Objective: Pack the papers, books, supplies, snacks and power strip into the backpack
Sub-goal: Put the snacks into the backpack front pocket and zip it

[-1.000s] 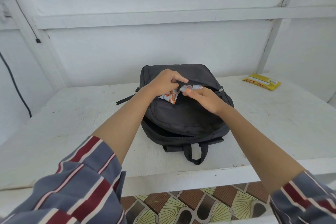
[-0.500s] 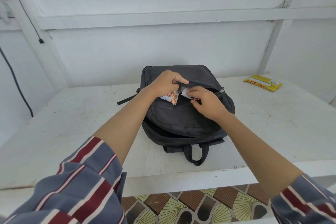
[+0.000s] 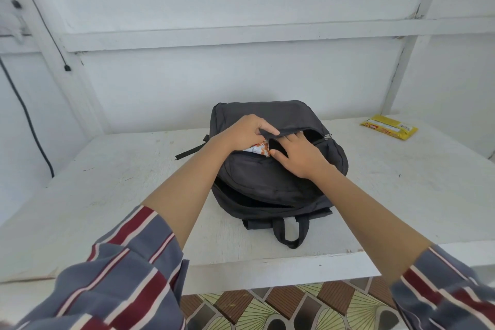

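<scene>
Left grip (image 3: 246, 132) pinches backpack (image 3: 267, 182) pocket edge, right grip (image 3: 297, 155) fingertips inside

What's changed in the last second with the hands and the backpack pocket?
The right hand pushed its pale packet into the pocket; the packet is now out of sight, fingers reaching inside. The left hand still pinches the pocket edge open; the orange snack packet still peeks out; backpack and yellow packet unmoved.

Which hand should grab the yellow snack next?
Right. The yellow snack lies nearer the right hand, while the left hand pinches the backpack pocket open.
</scene>
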### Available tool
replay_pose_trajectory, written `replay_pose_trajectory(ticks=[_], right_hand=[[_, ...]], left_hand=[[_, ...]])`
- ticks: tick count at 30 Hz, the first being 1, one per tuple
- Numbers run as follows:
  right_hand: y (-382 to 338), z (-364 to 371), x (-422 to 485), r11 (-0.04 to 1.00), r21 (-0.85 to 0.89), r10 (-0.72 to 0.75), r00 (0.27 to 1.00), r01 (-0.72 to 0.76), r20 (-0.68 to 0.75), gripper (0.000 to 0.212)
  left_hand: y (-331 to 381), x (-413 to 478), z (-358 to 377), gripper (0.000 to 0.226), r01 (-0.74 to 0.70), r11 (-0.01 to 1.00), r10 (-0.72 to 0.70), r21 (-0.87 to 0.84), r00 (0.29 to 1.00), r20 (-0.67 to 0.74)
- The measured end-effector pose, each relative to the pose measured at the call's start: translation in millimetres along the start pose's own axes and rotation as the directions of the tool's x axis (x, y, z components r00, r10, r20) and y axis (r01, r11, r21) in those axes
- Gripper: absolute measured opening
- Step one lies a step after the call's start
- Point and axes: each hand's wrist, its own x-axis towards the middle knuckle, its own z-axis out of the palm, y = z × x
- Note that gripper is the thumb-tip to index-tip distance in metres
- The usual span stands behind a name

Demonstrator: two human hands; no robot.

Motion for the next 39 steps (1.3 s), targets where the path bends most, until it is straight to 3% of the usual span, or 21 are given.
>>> replay_pose_trajectory(ticks=[4,7,11,16,21,24,32,39], right_hand=[[5,2,-13,0.981,-0.195,-0.01,1.0,0.007,-0.013,0.057],[10,0,-22,0.964,-0.265,-0.027,1.0,0.023,-0.01,0.069],[15,-4,-31,0.986,-0.138,-0.091,0.996,0.092,0.019,0.05],[17,-15,-43,0.975,0.218,-0.044,0.999,0.045,-0.01,0.044],[16,-37,-52,0.899,0.433,0.085,0.996,-0.064,-0.029,0.039],[23,-52,-59,0.791,0.606,0.145,0.988,-0.083,-0.054,0.034],[94,-79,-80,0.749,0.624,0.347,0.934,-0.224,-0.082,0.031],[201,-88,-100,0.718,0.613,0.471,0.878,-0.33,-0.079,0.042]], left_hand=[[-6,2,6,0.042,0.01,1.0,-0.011,0.025,1.0,0.021],[-9,5,9,0.04,0.027,0.999,-0.028,0.03,0.999,0.032],[-10,6,10,0.034,0.063,0.998,-0.064,0.02,0.997,0.05],[-6,9,14,0.021,0.12,0.993,-0.12,0.012,0.993,0.018],[11,16,19,0.015,0.195,0.979,-0.182,0.06,0.968,-0.171],[27,24,25,0.017,0.141,0.99,-0.134,0.004,0.947,-0.292],[94,74,66,0.018,-0.087,0.989,0.068,-0.119,0.986,-0.151],[128,146,115,0.03,-0.061,0.982,0.054,-0.179,0.998,-0.038]])
